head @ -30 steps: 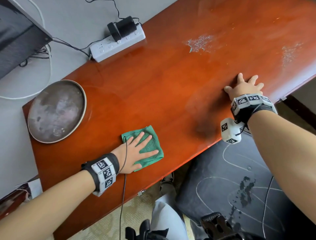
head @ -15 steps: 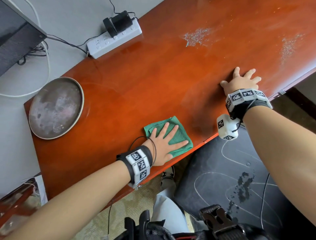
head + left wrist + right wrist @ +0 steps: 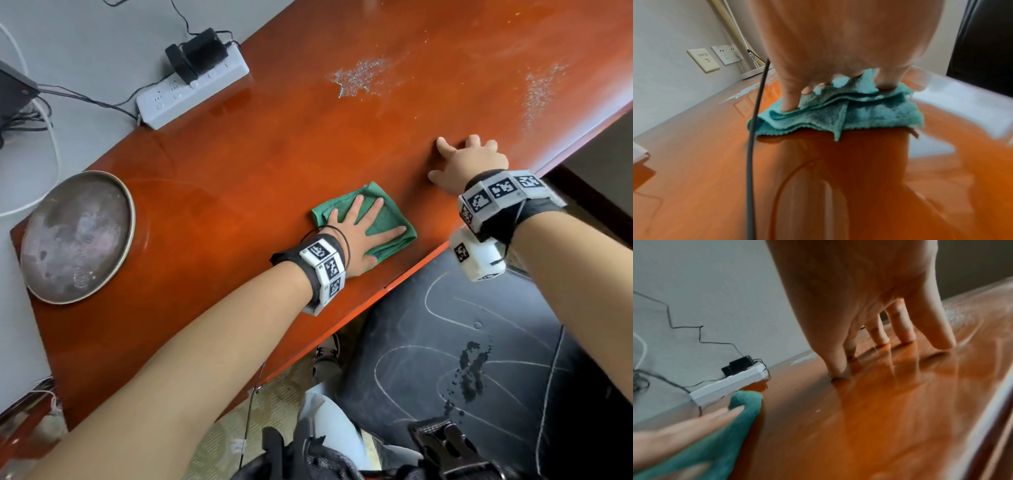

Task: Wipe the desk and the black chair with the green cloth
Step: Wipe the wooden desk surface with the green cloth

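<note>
A folded green cloth [image 3: 385, 219] [image 3: 869, 113] [image 3: 731, 423] lies on the red-brown desk [image 3: 274, 154] near its front edge. My left hand [image 3: 359, 229] [image 3: 838, 68] presses flat on it with straight, spread fingers. To the right, my right hand [image 3: 469, 161] [image 3: 890, 340] rests on the bare desktop on spread fingertips, holding nothing. White speckled smears [image 3: 363, 77] mark the desk farther back, with another patch [image 3: 541, 92] at the right. The black chair seat [image 3: 462, 359], with chalk-like lines and dark spots, sits below the desk's front edge.
A round metal tray [image 3: 77, 236] lies at the desk's left end. A white power strip [image 3: 191, 94] [image 3: 729, 386] with a black adapter and cables sits at the back edge by the wall. Wall sockets [image 3: 715, 56] show in the left wrist view.
My left hand has slid the green cloth to the right along the desk's front edge, closer to my right hand. The right hand has stayed in place on the desktop.
</note>
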